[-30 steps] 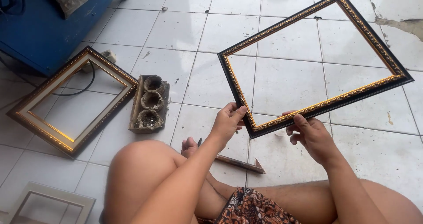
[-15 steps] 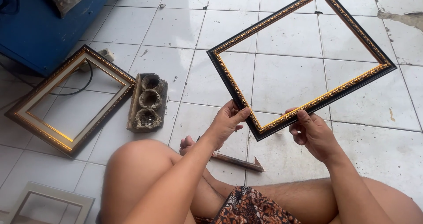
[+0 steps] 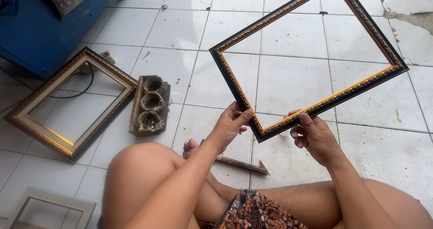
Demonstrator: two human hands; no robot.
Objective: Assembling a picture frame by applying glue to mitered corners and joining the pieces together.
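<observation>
Both hands pinch the black-gold frame (image 3: 308, 60) at its near corner: left hand (image 3: 230, 125) on the left rail, right hand (image 3: 313, 134) on the bottom rail. Frame is tilted above the tiled floor (image 3: 180, 26), w/ a hammer (image 3: 241, 164) lying below.

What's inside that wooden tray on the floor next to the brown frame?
The wooden tray has three round pockets in a row, each crusted with greyish residue. Whether anything loose lies at their bottoms cannot be seen; the hollows are dark.

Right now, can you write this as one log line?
left hand: grips black-gold frame | right hand: grips frame | chisel: floor
</observation>
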